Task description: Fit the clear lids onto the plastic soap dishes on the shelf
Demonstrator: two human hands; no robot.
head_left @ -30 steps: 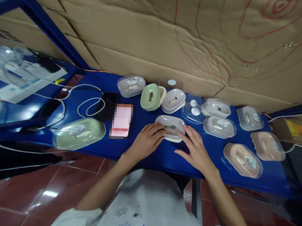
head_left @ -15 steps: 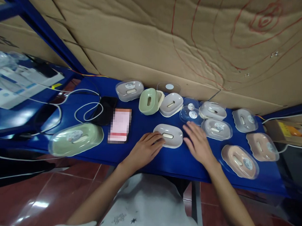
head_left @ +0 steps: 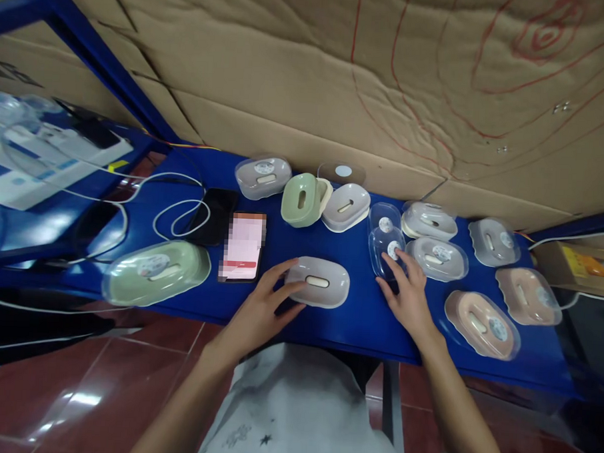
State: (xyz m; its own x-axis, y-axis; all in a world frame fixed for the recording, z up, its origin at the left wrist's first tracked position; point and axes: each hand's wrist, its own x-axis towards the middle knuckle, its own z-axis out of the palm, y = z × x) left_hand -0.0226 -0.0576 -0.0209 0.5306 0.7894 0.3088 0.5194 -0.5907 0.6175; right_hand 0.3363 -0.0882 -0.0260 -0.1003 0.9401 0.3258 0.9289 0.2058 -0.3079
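Near the front edge of the blue table [head_left: 355, 322], between both hands: a pale grey oval soap dish [head_left: 326, 296], flat, hollow face up. Long axis running left to right, roughly along the table edge, right end slightly nearer the body; cream bar [head_left: 317, 281] in the central slot, pointing the same way.

About the dish's left end, left hand [head_left: 258, 309], fingers parted and touching; impossible to tell whether pinching. To the dish's right, right hand [head_left: 410, 291], fingers bent against a clear lid [head_left: 380, 240] with a round sticker; firmness of hold unclear. Just behind and overlapping, a second clear lid [head_left: 381, 211].

Farther left, a lit phone [head_left: 243, 251] and a lidded green dish [head_left: 179, 284]. Behind, an uncovered green dish [head_left: 310, 207] beside another grey dish [head_left: 336, 217]. Farther right, two lidded pink dishes [head_left: 483, 321]. At the back, a cardboard wall [head_left: 268, 78].
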